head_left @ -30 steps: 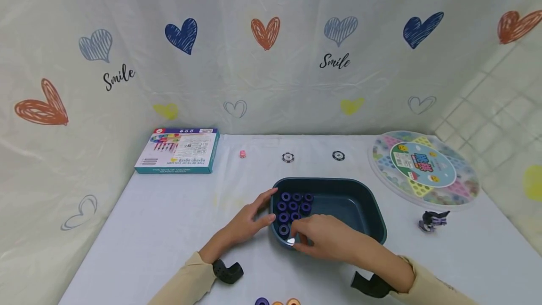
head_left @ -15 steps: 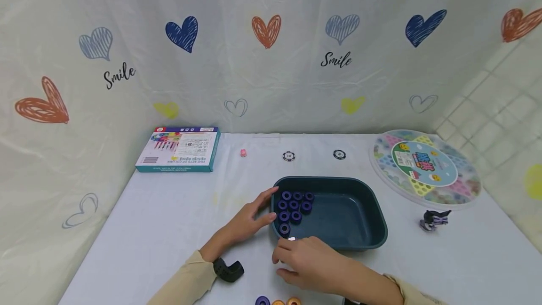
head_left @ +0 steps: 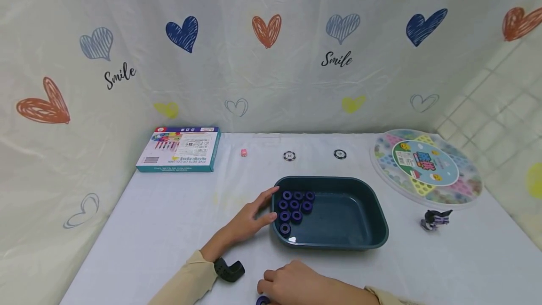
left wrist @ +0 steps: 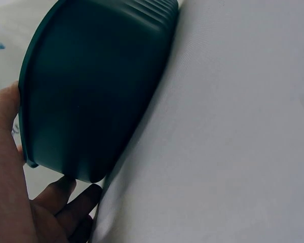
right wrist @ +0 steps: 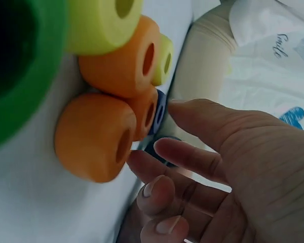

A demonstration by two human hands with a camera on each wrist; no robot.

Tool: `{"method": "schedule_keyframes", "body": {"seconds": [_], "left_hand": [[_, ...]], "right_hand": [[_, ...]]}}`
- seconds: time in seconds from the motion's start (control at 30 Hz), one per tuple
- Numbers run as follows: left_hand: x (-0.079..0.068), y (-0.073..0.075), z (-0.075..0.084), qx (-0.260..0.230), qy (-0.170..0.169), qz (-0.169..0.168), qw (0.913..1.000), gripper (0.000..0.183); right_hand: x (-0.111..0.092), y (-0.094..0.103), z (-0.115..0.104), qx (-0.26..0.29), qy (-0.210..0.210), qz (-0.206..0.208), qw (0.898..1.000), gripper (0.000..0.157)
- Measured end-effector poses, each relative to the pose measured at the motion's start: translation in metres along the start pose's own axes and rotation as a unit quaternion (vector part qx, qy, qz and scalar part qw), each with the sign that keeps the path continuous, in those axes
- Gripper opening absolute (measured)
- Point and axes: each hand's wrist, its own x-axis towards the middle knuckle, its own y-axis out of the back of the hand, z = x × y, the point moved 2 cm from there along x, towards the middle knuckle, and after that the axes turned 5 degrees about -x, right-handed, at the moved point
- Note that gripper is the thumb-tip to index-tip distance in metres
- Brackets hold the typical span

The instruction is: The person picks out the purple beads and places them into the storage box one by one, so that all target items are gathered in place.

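Observation:
My left hand [head_left: 249, 222] holds the left end of a dark teal plastic tub [head_left: 343, 244], thumb and index finger at its rim. In the left wrist view, other fingers [left wrist: 66, 197] lie against the tub's outer wall [left wrist: 91, 96]. Inside, several purple beads [head_left: 294, 205] stand in rows at the left. My right hand [head_left: 296, 284] is low in front of the tub, beside a purple bead [head_left: 262, 300]. The right wrist view shows its thumb and fingers apart, near orange beads [right wrist: 93, 139], yellow beads [right wrist: 96, 30], a green bead [right wrist: 53, 66] and purple ones.
A boxed bead set [head_left: 178, 149] lies at the back left. Behind the tub are a small pink piece [head_left: 243, 153] and two black-and-white chips [head_left: 290, 156]. On the right stand a round board-game package [head_left: 425, 166] and a small black-and-purple figure [head_left: 435, 220].
My right hand has left the tub's front left corner and moved down toward the loose beads, partly covering them. The left hand stays on the tub.

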Motion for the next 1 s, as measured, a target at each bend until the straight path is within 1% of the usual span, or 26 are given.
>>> {"method": "schedule_keyframes", "body": {"seconds": [0.1,0.23,0.37,0.5,0.57,0.63,0.73,0.8,1.0], "left_hand": [[0.0,0.0,0.0,0.004,-0.002,0.001,1.0,0.059],[0.0,0.001,-0.001,0.007,0.004,0.002,1.0,0.059],[0.0,0.001,0.0,0.005,0.007,0.002,1.0,0.059],[0.0,0.0,-0.001,0.002,0.012,0.001,0.9999,0.059],[0.0,0.0,-0.002,0.002,0.015,0.0,0.9999,0.059],[0.0,0.0,-0.002,0.002,0.017,-0.001,0.9999,0.059],[0.0,-0.001,-0.002,0.0,0.015,-0.002,0.9999,0.06],[0.0,-0.001,-0.003,-0.002,0.012,-0.003,0.9999,0.06],[0.001,-0.001,-0.004,-0.001,0.004,0.0,1.0,0.059]], "right_hand": [[0.001,-0.003,-0.001,-0.006,0.003,0.001,1.0,0.02],[0.002,-0.004,-0.003,-0.022,0.013,0.009,1.0,0.024],[0.003,-0.006,-0.005,-0.047,0.031,0.028,0.998,0.024],[0.005,-0.007,-0.005,-0.042,0.034,0.027,0.998,0.022],[0.006,-0.008,-0.004,-0.03,0.025,0.012,0.999,0.024],[0.007,-0.008,-0.002,-0.017,0.007,-0.009,1.0,0.025],[0.006,-0.007,0.003,0.004,-0.026,-0.03,0.999,0.026],[0.004,-0.007,0.007,0.018,-0.044,-0.03,0.998,0.026],[-0.003,-0.006,0.014,0.055,-0.075,0.001,0.996,0.024]]}}
